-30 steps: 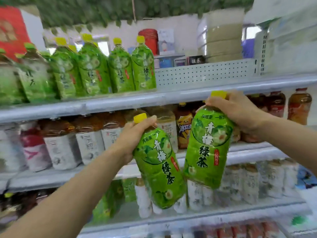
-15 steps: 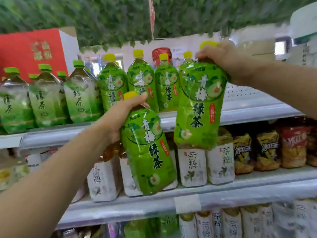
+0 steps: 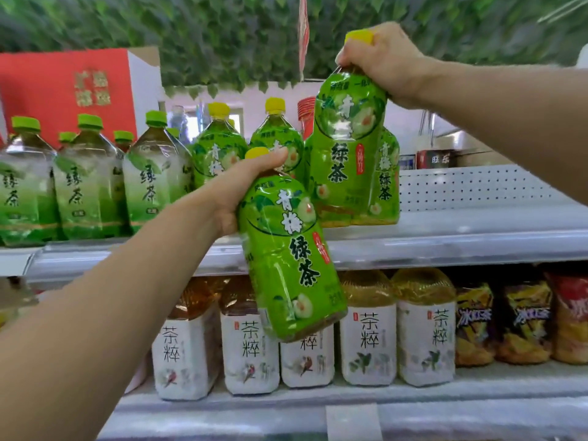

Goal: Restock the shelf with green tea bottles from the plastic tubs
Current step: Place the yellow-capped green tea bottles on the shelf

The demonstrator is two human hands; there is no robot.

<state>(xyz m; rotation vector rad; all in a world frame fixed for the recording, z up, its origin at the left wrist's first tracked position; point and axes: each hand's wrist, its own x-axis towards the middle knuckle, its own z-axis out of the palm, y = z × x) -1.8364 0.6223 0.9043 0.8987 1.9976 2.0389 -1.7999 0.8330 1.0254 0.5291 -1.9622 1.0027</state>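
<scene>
— Right hand curled tight round the neck and yellow cap of one green tea bottle, upright. Left hand has the same neck grip on the second bottle, which is tilted with its base swung right.
— Where's each?
— First one's over the top shelf, at the right end of the yellow-capped row. Base at deck level; touching or not, can't tell. Second bottle is out front, its base hanging before the white-label bottles one shelf down.
— Room?
— Bare deck to the right, along the perforated back panel. Leaves close above the right hand. Shelf's front lip runs between the two bottles.
— Versus half a second ago?
— First bottle hung in front of the lip, base below it; now it's past the lip. Second sits a bit higher, still outside.
</scene>
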